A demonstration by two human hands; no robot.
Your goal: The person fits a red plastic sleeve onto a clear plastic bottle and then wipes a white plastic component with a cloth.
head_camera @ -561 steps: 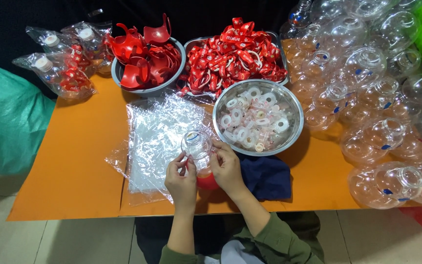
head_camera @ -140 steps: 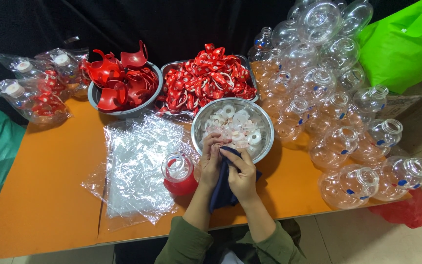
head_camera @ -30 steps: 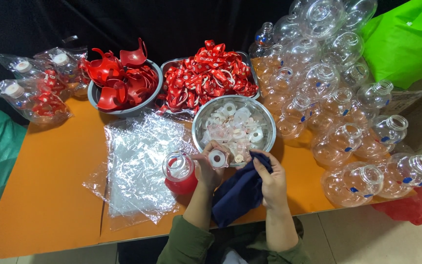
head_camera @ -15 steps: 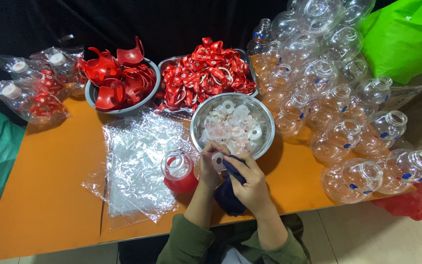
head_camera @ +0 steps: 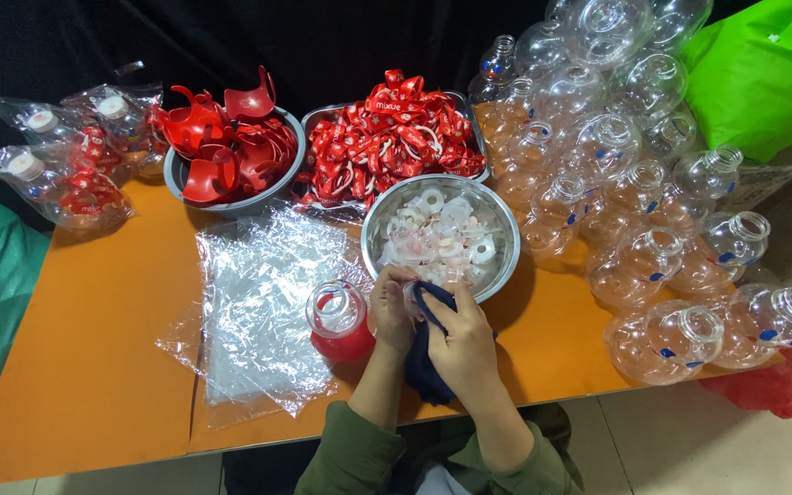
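Observation:
My left hand (head_camera: 392, 312) holds a small white ring-shaped cap at the near rim of a steel bowl (head_camera: 504, 268) filled with several white caps. My right hand (head_camera: 462, 339) presses a dark blue cloth (head_camera: 425, 374) against that cap; the cap is mostly hidden between cloth and fingers. Just left of my hands stands a round clear bottle with a red base (head_camera: 338, 321), upright and open at the top, on the orange table (head_camera: 93, 367).
A stack of clear plastic bags (head_camera: 258, 312) lies left of the bottle. Behind are a grey bowl of red plastic pieces (head_camera: 227, 156), a tray of red ribbons (head_camera: 387, 137), bagged bottles (head_camera: 66, 174) at far left, and several empty clear round bottles (head_camera: 634, 183) piled right.
My right hand has come back in with the blue cloth and closed over the white cap held in my left hand; a second ago it was off to the right.

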